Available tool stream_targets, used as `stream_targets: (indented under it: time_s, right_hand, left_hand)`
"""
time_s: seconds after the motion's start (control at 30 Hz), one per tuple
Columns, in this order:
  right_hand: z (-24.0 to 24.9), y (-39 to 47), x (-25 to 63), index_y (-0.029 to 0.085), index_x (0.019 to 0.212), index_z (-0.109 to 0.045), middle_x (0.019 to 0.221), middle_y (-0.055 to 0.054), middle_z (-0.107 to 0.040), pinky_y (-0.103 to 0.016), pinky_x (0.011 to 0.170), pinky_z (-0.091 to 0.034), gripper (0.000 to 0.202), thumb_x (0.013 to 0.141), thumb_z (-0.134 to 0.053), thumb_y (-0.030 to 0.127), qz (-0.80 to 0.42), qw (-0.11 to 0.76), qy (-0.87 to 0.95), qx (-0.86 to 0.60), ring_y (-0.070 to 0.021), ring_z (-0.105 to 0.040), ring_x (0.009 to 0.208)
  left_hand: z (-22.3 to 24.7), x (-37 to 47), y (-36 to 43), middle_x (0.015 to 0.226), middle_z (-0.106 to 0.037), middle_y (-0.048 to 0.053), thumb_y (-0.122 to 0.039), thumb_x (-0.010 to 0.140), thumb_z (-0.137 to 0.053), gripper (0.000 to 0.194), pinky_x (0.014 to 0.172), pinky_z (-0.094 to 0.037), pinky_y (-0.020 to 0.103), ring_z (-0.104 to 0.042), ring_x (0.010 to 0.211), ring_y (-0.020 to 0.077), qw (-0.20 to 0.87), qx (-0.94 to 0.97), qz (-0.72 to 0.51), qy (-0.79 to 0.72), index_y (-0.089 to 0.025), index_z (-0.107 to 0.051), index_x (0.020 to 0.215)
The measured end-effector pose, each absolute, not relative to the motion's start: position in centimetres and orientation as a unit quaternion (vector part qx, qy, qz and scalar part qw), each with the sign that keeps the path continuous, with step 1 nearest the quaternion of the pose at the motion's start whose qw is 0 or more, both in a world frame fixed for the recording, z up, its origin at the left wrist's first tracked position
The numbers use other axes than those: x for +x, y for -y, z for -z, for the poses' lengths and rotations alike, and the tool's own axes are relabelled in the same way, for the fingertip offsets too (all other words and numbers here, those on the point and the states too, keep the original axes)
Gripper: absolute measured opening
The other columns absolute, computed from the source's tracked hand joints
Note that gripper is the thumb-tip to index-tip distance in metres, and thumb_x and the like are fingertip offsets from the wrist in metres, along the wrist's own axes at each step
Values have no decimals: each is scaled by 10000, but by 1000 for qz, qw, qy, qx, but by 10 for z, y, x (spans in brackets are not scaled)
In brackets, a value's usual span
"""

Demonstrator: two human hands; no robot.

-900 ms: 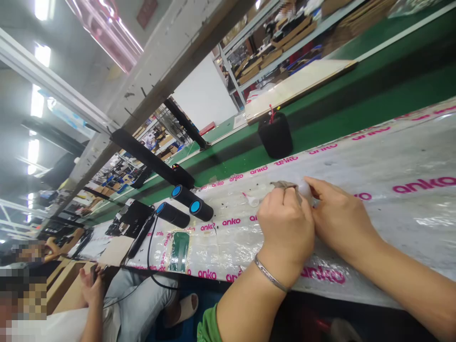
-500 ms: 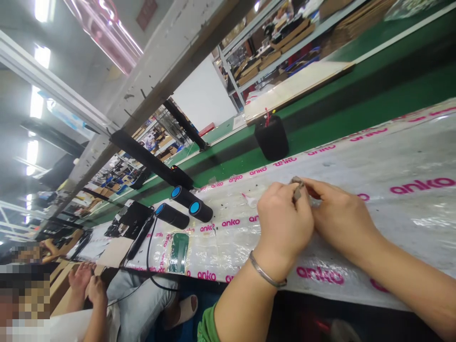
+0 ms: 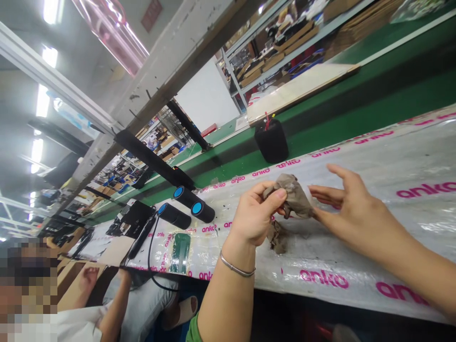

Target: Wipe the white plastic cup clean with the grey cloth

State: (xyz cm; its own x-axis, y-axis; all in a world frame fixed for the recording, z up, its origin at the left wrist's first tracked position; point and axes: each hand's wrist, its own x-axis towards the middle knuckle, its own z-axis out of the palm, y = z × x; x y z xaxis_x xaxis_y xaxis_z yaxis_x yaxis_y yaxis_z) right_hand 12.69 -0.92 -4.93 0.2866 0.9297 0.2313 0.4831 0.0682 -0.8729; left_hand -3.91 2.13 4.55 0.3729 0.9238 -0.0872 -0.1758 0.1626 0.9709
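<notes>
My left hand [image 3: 253, 213] is lifted a little above the table and pinches a crumpled, dirty brown cloth [image 3: 295, 195] between thumb and fingers. A lower fold of the cloth [image 3: 278, 236] hangs down onto the clear plastic sheet [image 3: 384, 161] printed with pink "anko" lettering. My right hand [image 3: 344, 204] is just right of the cloth, fingers spread; its lower fingers touch the cloth's right edge. A silver bangle sits on my left wrist.
Three black cylinders with blue ends [image 3: 188, 207] lie left of my hands, near a black device with a cable [image 3: 133, 219]. A black cube speaker [image 3: 272, 140] stands on the green conveyor [image 3: 356, 109] behind. A seated co-worker's arm and legs [image 3: 117, 304] are at lower left.
Both hands were pressed together on a small white object and the cloth. Now the left hand has lifted the cloth, which has unfolded, and the right hand has opened; the white object is out of sight.
</notes>
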Motion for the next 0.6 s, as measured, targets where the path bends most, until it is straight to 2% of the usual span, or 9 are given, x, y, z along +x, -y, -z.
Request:
stream_targets:
  time_s: [0.03, 0.13, 0.23, 0.3, 0.37, 0.5, 0.53, 0.6]
  right_hand:
    - [46, 10, 128, 243, 1505, -319, 1150, -42, -637, -425, 868, -586, 944, 664, -543, 608, -246, 470, 550, -645, -241, -648, 1039]
    - [34, 15, 131, 289, 1405, -505, 1171, -39, -627, -513, 848, -559, 849, 593, -517, 537, -258, 443, 551, -658, -296, -657, 952]
    - [23, 25, 131, 315, 1374, -549, 1220, -18, -603, -525, 694, -528, 861, 544, -453, 521, -242, 423, 529, -694, -279, -631, 729]
    - [21, 29, 131, 316, 1331, -584, 1199, -1, -612, -530, 659, -505, 864, 514, -440, 555, -251, 401, 510, -719, -264, -597, 644]
    - [22, 27, 131, 317, 1291, -604, 1152, 17, -629, -531, 724, -517, 845, 508, -454, 596, -269, 390, 496, -728, -266, -613, 684]
    - [30, 16, 137, 382, 1297, -538, 1204, 106, -598, -448, 896, -547, 794, 544, -450, 617, -290, 412, 486, -714, -219, -656, 948]
    - [31, 14, 140, 375, 1262, -560, 1193, 105, -603, -449, 905, -546, 769, 536, -454, 606, -293, 411, 484, -715, -221, -656, 962]
    - [29, 16, 145, 318, 1140, -644, 1033, 40, -656, -515, 899, -531, 714, 503, -459, 582, -289, 398, 474, -730, -281, -657, 928]
  left_hand:
    - [-46, -40, -21, 718, -609, -34, -353, 633, -871, 393, 555, -422, 206, -515, 572, 49, 671, 489, -411, -376, -150, -625, 864]
    - [-48, -42, -18, 761, -633, -31, -329, 604, -893, 476, 537, -419, 196, -538, 586, 57, 691, 467, -399, -381, -173, -603, 949]
    - [-49, -43, -16, 744, -638, -28, -328, 591, -906, 532, 535, -422, 191, -547, 579, 61, 702, 462, -383, -383, -175, -597, 996]
    - [-48, -43, -15, 720, -634, -30, -331, 593, -907, 542, 537, -423, 193, -547, 566, 61, 707, 463, -373, -383, -172, -594, 1006]
    - [-47, -42, -16, 704, -627, -35, -332, 595, -904, 543, 539, -418, 196, -544, 554, 60, 707, 465, -369, -384, -171, -587, 1005]
    - [-46, -41, -17, 684, -614, -48, -325, 574, -909, 550, 527, -402, 197, -531, 541, 57, 702, 463, -378, -388, -180, -553, 967]
    - [-46, -41, -18, 677, -613, -50, -319, 573, -909, 551, 526, -400, 195, -532, 542, 58, 700, 463, -380, -388, -183, -545, 964]
    - [-47, -42, -17, 671, -616, -49, -305, 576, -905, 546, 528, -398, 194, -538, 545, 62, 699, 464, -382, -387, -185, -545, 970]
